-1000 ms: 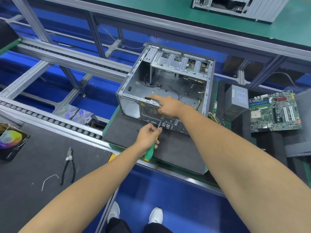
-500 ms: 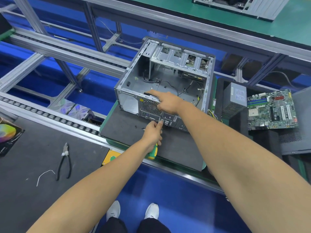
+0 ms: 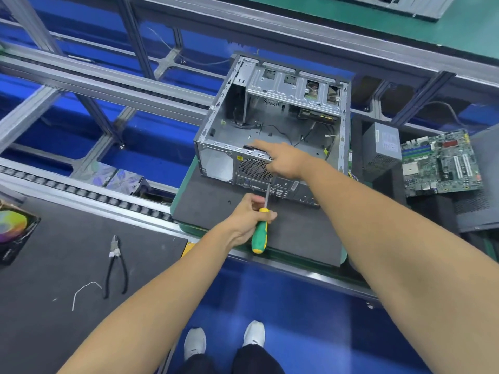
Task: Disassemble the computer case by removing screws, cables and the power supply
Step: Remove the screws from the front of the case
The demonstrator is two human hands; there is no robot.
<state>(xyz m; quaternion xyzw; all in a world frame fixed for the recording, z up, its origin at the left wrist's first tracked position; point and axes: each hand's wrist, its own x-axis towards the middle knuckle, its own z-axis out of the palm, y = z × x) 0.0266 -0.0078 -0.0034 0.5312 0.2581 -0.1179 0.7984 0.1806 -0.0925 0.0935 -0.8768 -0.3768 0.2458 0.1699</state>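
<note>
the computer case lies open side up on a dark mat near the middle of the desk line, its bare metal interior showing a few loose black cables and a drive cage along the far side. the rear panel with its round fan grille faces the person. the right hand rests on the top edge of that rear panel, forefinger stretched out over a dark part at the rim and the other fingers curled under; whether it actually grips anything cannot be told. the left hand is wrapped around a green and yellow screwdriver, whose shaft points up at the rear panel just below the fan grille. a small dark screw lies on the mat to the left of this hand. right of the case stands the grey power supply, and beside it a green motherboard lies flat. on the dark mat at lower left lie black-handled cutters and a bent white tie. white shoes show on the blue floor below.
</note>
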